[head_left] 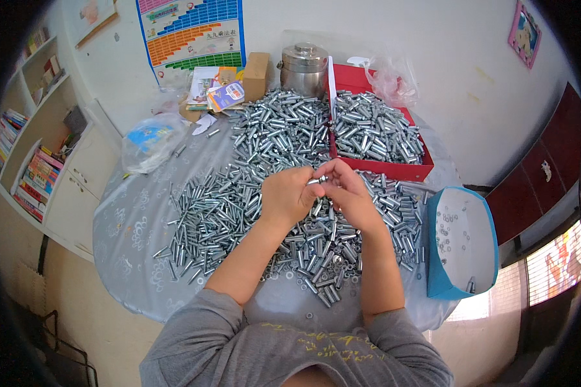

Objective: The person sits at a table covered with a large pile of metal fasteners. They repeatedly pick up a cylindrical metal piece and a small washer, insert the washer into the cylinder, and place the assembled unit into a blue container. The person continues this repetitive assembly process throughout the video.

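My left hand [286,195] and my right hand [348,195] meet over the middle of the table, fingers closed in a pinch. Between the fingertips is a small silver metal bolt [317,181], mostly covered by them. Beneath and around the hands spreads a large heap of silver bolts and metal sleeves [219,213]. Loose washers and nuts [290,275] lie along its near edge. Just beyond my right hand, a red box [384,169] is piled with more of these metal sleeves [374,129].
A blue box [437,258] with a few small rings and metal pieces inside stands at the right edge of the grey-covered table [132,258]. At the back are a steel canister [305,68], a brown carton [257,75] and booklets [226,96]. A plastic bag [151,142] lies at left.
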The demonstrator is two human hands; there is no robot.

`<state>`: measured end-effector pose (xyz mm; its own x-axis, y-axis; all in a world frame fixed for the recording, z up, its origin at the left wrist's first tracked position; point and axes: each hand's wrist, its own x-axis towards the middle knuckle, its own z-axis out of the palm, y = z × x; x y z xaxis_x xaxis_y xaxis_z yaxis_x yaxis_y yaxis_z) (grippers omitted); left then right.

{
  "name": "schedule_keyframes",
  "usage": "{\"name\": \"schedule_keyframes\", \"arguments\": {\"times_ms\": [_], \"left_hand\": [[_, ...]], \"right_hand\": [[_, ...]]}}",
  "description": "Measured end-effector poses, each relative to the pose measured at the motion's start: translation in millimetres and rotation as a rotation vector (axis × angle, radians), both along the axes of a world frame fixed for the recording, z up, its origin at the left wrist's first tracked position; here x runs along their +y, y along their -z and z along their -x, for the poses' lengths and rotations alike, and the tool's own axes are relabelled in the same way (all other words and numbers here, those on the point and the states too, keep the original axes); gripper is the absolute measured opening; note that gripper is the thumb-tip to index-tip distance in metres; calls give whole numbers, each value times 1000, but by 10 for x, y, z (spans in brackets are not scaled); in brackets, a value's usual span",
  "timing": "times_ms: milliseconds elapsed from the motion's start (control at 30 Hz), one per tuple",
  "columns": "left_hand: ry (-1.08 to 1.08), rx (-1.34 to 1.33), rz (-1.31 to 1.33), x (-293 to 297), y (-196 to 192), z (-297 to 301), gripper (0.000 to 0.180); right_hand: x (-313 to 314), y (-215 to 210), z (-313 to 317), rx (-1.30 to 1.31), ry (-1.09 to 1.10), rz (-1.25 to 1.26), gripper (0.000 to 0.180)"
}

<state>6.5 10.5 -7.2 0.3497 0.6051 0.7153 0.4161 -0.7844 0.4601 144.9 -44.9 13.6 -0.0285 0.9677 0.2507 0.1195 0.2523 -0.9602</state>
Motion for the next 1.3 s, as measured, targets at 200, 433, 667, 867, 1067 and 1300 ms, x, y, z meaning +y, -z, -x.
{"name": "schedule_keyframes", "arguments": {"times_ms": [200,433,667,867,1067,1300], "left_hand": [[3,36,-4,28,24,-10,78],[7,23,-18,-7,24,-56,78],[-46,84,11,-5,33,-36,79],[-61,67,32,0,59,-15,79],[-75,101,72,-42,21,-36,77],[-75,58,71,-17,40,-55,73]], "right_hand": [[-67,-54,23,-147,78,89,17],[-49,-66,46,-126,211,119,17],[-68,-94,58,-118,172,187,22],[-15,-14,65,-104,123,102,26],[-18,-33,102,-169,187,57,31],[-16,-13,57,-202,204,226,35]]}}
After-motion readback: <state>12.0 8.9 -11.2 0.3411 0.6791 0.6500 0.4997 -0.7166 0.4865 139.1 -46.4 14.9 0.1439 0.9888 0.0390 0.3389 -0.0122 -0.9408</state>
